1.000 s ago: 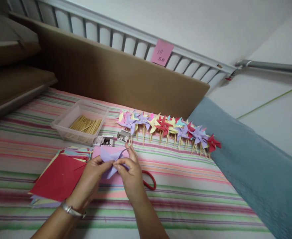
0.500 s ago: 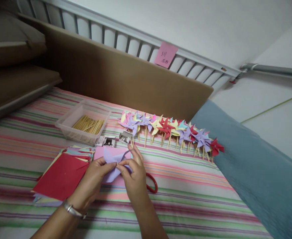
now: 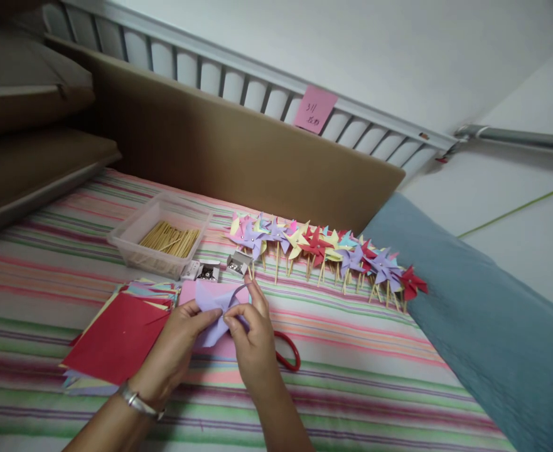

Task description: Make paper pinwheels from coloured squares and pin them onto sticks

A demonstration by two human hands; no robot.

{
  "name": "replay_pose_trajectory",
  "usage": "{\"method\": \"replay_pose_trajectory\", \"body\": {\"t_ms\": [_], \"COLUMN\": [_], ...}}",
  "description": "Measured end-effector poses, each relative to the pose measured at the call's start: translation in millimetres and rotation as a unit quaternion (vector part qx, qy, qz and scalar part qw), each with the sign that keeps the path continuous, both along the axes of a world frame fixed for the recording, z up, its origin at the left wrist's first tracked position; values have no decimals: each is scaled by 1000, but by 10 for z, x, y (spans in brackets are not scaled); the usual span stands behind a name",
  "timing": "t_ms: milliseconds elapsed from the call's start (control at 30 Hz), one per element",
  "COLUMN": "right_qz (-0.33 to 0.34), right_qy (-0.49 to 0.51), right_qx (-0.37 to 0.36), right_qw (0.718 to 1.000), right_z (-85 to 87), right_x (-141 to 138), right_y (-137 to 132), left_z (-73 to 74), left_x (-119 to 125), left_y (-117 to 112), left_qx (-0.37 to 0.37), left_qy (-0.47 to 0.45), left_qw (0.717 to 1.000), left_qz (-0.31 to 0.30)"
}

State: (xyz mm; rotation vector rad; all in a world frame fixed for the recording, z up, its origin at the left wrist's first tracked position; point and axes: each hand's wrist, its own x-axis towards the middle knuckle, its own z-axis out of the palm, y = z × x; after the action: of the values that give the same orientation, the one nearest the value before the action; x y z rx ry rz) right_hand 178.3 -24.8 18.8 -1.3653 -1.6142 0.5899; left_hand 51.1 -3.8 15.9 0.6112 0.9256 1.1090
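Between my two hands is a purple paper pinwheel (image 3: pixel 213 333), its blades folded in toward the middle. My left hand (image 3: pixel 182 336) pinches it from the left, thumb close to the centre. From the right, my right hand (image 3: pixel 250 326) holds the centre with thumb and index finger; whatever small piece is under the fingertips is hidden. Pink paper (image 3: pixel 229 348) lies beneath. Beside my left wrist is a stack of cut paper with a red sheet (image 3: pixel 120 339) on top. A red scissor-like handle (image 3: pixel 291 355) shows to the right of my right hand.
A clear plastic box (image 3: pixel 137 263) holds thin wooden sticks (image 3: pixel 170 240). Two small open boxes, one with dark pins (image 3: pixel 207 271) and one grey (image 3: pixel 238 262), stand beyond my hands. Finished pinwheels (image 3: pixel 316 245) lie in a row before a cardboard panel (image 3: pixel 238 150).
My fingers have pressed closer over the pinwheel's centre, and the bright spot seen there before is now covered. The whole view has shifted slightly.
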Motion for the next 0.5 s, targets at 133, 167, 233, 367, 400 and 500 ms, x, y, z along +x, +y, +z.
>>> {"method": "replay_pose_trajectory", "body": {"t_ms": [133, 167, 233, 367, 400, 500], "right_qz": [-1, -3, -6, -3, -3, -5], "right_qy": [20, 23, 26, 23, 24, 33], "right_qx": [-5, -7, -12, -19, -22, -32], "right_qw": [1000, 1000, 1000, 1000, 999, 999], "right_z": [7, 8, 9, 6, 5, 2], "right_x": [-7, -8, -7, 3, 6, 10], "right_y": [-6, -7, -8, -8, -7, -3], "left_z": [8, 5, -7, -22, -23, -24], "left_x": [-3, -3, -2, -2, -3, -6], "left_y": [-2, -4, -6, -8, -7, -2], "left_qx": [-1, 1, 7, 11, 11, 10], "left_qy": [8, 7, 6, 8, 9, 11], "left_qw": [1000, 1000, 1000, 1000, 1000, 1000], "left_qz": [5, 4, 2, 0, -1, -4]}}
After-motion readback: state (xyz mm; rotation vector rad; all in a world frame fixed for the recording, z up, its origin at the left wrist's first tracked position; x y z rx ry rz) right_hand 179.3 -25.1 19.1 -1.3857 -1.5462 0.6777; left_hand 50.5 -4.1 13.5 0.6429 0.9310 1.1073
